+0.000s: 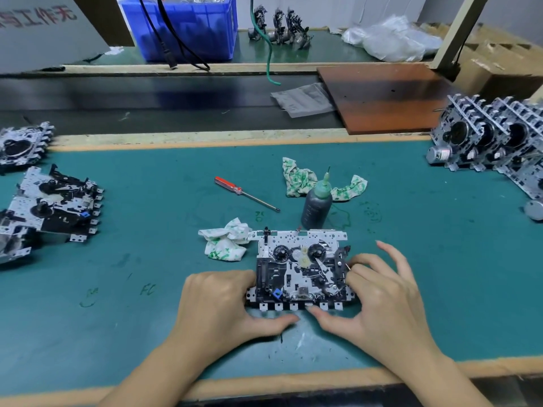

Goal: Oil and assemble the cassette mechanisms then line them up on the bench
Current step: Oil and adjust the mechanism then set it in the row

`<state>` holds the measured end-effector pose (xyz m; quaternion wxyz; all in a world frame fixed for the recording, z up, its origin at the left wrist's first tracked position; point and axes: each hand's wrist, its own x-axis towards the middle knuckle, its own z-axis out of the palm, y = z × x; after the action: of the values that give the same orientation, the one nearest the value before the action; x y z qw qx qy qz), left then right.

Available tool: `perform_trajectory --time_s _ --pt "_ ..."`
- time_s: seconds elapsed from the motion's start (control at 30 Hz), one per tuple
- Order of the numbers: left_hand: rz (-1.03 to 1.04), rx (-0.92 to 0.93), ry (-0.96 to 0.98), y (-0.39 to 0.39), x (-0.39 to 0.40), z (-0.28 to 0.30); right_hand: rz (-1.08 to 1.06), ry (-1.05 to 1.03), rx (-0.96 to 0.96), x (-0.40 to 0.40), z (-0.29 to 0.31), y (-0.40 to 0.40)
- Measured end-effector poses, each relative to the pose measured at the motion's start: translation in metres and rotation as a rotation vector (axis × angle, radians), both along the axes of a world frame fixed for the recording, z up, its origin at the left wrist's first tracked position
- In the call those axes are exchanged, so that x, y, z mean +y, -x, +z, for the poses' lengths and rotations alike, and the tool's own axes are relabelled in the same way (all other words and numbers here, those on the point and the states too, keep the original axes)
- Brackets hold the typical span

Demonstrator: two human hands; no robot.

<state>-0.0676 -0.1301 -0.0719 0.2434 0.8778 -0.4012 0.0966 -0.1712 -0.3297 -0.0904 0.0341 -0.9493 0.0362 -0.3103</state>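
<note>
On the green worktop (411, 289), near its front edge: one cassette mechanism (301, 270) lying flat, plate side up, framed by two bare hands. Left hand (223, 306) curled round the mechanism's left end, thumb stretched along the front edge beneath the row of metal tabs. Right hand (382, 295) gripping the right end, thumb meeting the front edge close to the left thumb, index and middle fingers bent onto the black parts at the right side, ring and little fingers lifted and spread clear.

Just behind the mechanism, touching or nearly touching its rear edge: a dark oil bottle (316, 208) with a green needle-tip spout, standing upright. Beside the mechanism's rear left corner, a crumpled white rag (226, 242) blotched green; behind the bottle, a second green-stained rag (320, 183). Left of the bottle, lying diagonally, a red-handled screwdriver (246, 193).

At the far left edge of the worktop, a loose overlapping pile of mechanisms (50, 204), laid flat. At the far right, a row of mechanisms (493, 142) stood on edge, leaning together, motors facing outward.

Beyond the worktop, a dark conveyor belt (147, 104), a brown board (388, 98), a blue plastic bin (188, 27) and clear plastic bags (393, 39).
</note>
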Motion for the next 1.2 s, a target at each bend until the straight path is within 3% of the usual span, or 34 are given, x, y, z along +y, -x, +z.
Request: perform_trajectory --time_s 0.4,0.67,0.93,1.2 --pt "0.106 -0.017 0.050 -0.002 -0.004 -0.001 0.143 -0.090 0.083 -0.003 0.003 0.000" --pt "-0.130 0.046 0.012 -0.015 0.009 0.000 0.055 -0.045 0.056 -0.004 -0.001 -0.001" --pt "-0.152 -0.026 0.039 -0.017 0.012 -0.003 0.191 -0.155 0.121 -0.005 0.003 0.003" --pt "-0.159 -0.009 -0.011 -0.016 0.016 -0.001 0.139 -0.089 0.110 -0.006 0.003 0.003"
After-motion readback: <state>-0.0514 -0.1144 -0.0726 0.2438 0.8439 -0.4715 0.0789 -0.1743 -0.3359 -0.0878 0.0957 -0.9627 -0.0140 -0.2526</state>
